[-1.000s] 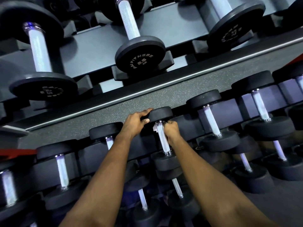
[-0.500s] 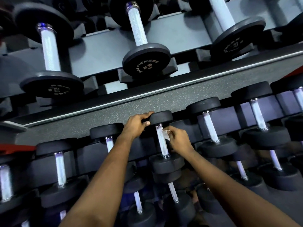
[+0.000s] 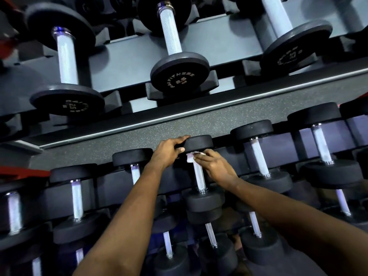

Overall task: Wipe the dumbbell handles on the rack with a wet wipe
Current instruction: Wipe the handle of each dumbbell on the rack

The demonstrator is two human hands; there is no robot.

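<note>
Moved up since half a second ago, the right hand (image 3: 217,166) and wipe (image 3: 190,156), now at the top of the handle (image 3: 199,177), just under the far head (image 3: 199,142). Pinches the wipe in curled fingers, pressing it to the metal. At 10 o'clock of the wipe, left hand (image 3: 168,151) grips the head's rim, thumb beneath. Handle at 6 o'clock of centre, on the rack (image 3: 199,114), middle row.

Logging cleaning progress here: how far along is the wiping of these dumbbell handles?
Done: unclear; no handle shows a sign of wiping. In hand: the left hand grips the far head of one dumbbell while the right hand holds the wet wipe at the top of its handle. Left: the lower part of that handle, and possibly neighbouring handles.
</note>
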